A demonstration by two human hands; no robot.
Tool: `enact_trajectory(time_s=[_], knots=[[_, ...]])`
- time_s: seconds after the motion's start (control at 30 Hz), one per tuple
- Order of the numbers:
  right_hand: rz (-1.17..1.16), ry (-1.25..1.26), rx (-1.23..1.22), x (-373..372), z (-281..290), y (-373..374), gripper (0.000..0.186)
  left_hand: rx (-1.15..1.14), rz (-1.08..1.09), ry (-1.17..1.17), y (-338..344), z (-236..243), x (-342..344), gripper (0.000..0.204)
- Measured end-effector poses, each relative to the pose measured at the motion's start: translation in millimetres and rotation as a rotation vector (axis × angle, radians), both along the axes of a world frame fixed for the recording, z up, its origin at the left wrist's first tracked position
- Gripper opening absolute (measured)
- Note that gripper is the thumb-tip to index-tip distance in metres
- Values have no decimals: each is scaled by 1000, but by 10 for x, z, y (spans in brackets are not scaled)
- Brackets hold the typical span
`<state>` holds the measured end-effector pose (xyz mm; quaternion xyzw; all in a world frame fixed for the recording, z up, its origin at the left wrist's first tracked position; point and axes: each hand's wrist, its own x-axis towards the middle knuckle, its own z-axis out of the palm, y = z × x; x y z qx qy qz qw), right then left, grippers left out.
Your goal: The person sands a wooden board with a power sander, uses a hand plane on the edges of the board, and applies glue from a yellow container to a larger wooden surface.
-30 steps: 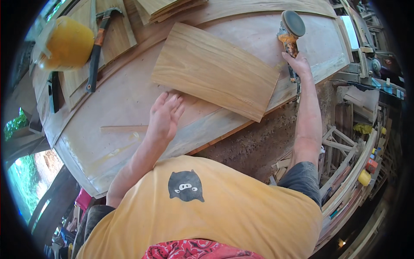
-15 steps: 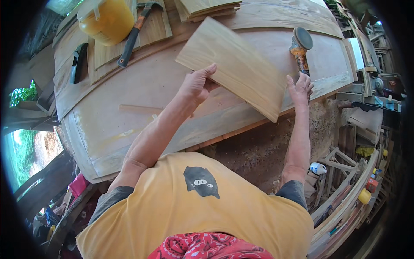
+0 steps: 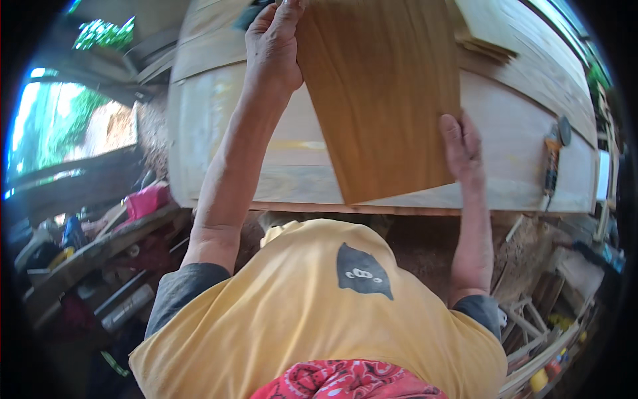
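Observation:
A flat, brown wooden board (image 3: 389, 100) is held up over the workbench, tilted, its lower corner near the front edge. My left hand (image 3: 274, 46) grips its left edge near the top, fingers partly cut off by the picture's upper rim. At the right edge, lower down, my right hand (image 3: 463, 151) holds the board, thumb on the face turned to me and the other fingers at the edge. An angle grinder with a round disc (image 3: 551, 156) lies on the bench to the right, apart from my right hand.
The pale wooden workbench (image 3: 266, 179) spans the area before me. Stacked thin boards (image 3: 490, 43) lie at its far right. A dark object (image 3: 249, 16) shows behind my left hand. A pink item (image 3: 145, 203) sits among clutter at left; wood scraps (image 3: 528, 319) are piled at lower right.
My right hand has left the grinder's handle and come to the board's right edge. The board has been raised and turned, now showing a darker face. My view has swung left.

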<state>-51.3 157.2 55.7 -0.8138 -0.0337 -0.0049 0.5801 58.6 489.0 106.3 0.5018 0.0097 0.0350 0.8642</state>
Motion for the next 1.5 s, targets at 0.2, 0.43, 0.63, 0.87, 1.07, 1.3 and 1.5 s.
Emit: enact_trajectory(time_s=[0.2, 0.43, 0.63, 0.87, 1.07, 1.3, 1.5], knots=[[104, -48, 1, -669, -592, 2535, 43, 471, 482, -37, 2208, -674, -338, 41], [273, 186, -511, -1051, -905, 3893, 55, 500, 404, 251, 3762, -1652, -767, 34], [153, 73, -853, -822, -883, 4225, 49, 1041, 433, 196, 4109, -1941, -611, 31], [47, -54, -901, -562, -1178, 4503, 58, 631, 68, 271, 4193, -2331, -1252, 53], [-72, -125, -938, -359, -1384, 4743, 63, 545, 152, 191, 4104, -2455, -1137, 54], [-97, -125, -920, -246, -1335, 4891, 64, 592, 181, 164, 4095, -2393, -996, 50], [-90, -112, -939, -235, -1316, 4890, 62, 555, 132, 223, 4123, -2375, -1002, 50]])
